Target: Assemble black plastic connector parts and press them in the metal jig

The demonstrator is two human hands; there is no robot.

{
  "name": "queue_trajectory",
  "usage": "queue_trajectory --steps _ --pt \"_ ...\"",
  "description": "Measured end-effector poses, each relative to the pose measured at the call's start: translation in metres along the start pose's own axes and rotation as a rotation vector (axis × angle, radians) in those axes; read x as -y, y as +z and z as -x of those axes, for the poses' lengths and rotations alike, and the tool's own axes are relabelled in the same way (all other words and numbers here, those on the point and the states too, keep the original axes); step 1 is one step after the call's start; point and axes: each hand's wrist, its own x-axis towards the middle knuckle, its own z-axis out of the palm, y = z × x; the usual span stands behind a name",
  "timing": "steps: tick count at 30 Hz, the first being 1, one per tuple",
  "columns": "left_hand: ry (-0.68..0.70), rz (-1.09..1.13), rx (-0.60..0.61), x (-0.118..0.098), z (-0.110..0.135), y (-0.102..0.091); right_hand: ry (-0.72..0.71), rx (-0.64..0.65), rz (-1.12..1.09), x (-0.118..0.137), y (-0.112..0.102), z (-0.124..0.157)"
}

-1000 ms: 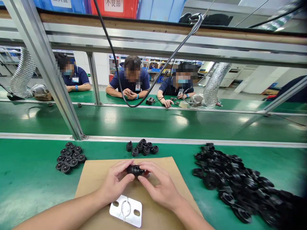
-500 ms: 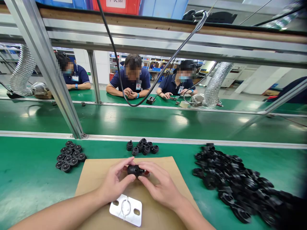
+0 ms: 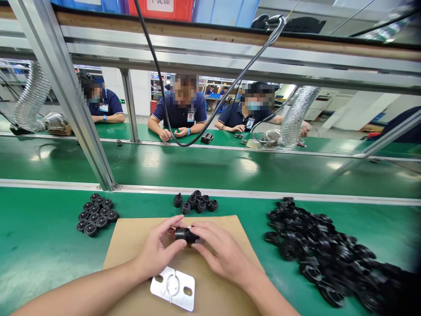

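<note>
Black and rounded, a small part [image 3: 182, 235] is lying sideways between my two hands, over the far half of a brown sheet [image 3: 131, 239]; whether it is touching the sheet I cannot tell. Working from afar, I am grasping its left end with the fingers and thumb of my left hand [image 3: 157, 252], while my right hand [image 3: 223, 254] is curling around the other end and partly hiding it. A silver plate [image 3: 173, 285] is lying on the sheet, just beside my left wrist. By the sheet's far-left corner, round black caps [image 3: 94, 209] are standing in rows on the green bench [image 3: 39, 245]. Black pieces [image 3: 200, 206] are clustering beyond the sheet's far edge, and a black heap [image 3: 315, 239] is spreading towards the bench's right side. Three co-workers [image 3: 197, 112] are leaning on another bench opposite.
</note>
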Motion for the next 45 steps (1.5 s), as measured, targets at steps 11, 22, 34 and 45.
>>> queue_trajectory --steps 11,22,34,45 --pt "-0.025 0.035 -0.025 -0.001 0.002 0.002 -0.003 -0.07 -0.05 -0.002 0.008 0.001" --pt "-0.009 0.08 -0.026 -0.003 0.0 0.003 -0.038 -0.069 0.006 -0.002 0.006 0.0" --pt "0.181 -0.094 -0.003 -0.004 0.002 0.001 0.084 0.086 0.119 0.005 0.004 0.0" --pt "0.01 0.05 -0.023 -0.009 0.001 0.002 0.107 0.047 0.071 -0.002 -0.012 0.003"
